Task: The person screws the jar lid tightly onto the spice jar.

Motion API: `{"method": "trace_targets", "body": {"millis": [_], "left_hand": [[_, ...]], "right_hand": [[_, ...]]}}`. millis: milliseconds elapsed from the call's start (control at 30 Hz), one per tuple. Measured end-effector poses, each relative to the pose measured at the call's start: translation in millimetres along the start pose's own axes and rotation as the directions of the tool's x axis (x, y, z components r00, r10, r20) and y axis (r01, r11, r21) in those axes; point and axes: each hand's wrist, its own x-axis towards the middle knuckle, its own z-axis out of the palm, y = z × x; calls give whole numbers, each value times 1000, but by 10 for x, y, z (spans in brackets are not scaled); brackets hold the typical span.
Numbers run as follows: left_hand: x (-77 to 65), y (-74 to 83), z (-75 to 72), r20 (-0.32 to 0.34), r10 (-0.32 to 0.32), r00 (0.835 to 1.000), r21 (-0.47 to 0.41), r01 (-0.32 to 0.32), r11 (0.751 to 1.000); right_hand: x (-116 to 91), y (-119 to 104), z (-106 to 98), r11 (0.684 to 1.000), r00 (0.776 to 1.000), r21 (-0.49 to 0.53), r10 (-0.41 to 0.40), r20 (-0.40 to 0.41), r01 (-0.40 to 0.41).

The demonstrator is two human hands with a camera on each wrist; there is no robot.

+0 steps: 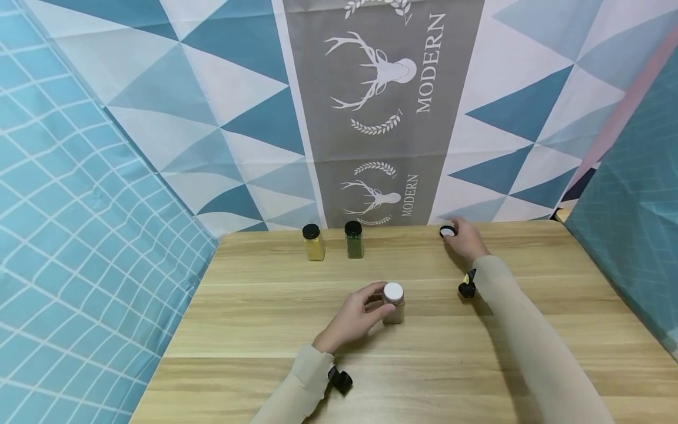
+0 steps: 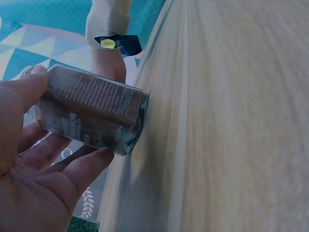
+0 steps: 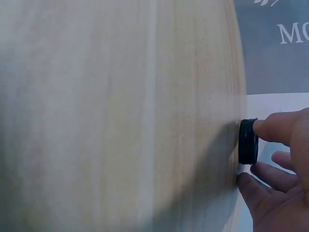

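Note:
My left hand (image 1: 356, 315) holds a glass spice jar (image 1: 394, 312) of brown powder, thumb on one side and fingers on the other. The jar stands upright on the table, lidless, with a white top showing. In the left wrist view its label (image 2: 89, 104) appears to read ground cinnamon. At the table's back edge, right of centre, my right hand (image 1: 467, 240) pinches a round black lid (image 3: 248, 141) between thumb and finger. The lid lies flat on the wood, its white inside facing up in the head view.
A jar of yellow powder (image 1: 315, 245) and a jar of dark green contents (image 1: 354, 241), both black-capped, stand near the back edge of the wooden table (image 1: 254, 335). Patterned cloth (image 1: 254, 88) hangs behind; blue cloths flank both sides.

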Motion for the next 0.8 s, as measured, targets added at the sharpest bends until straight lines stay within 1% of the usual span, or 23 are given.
{"method": "trace_targets", "body": {"millis": [233,400,567,800], "left_hand": [[-5,-1,3,2,2,1000,2,-2,1000],[-4,-6,8,2,9,1000,-14,-9,1000],[-1,-10,10,2,1,1000,-16,-1,1000],[4,6,-8,4,-7,1000,-10,7,1000]], "right_hand": [[-14,-33,-24,999,999,-36,-28,-24,27],[13,-25,-26,998,1000,-65,-26,-9,26],[4,-4,-33,998,1000,-64,-24,11,24],[-49,15,-36,995,996,-57,-82,35,84]]}}
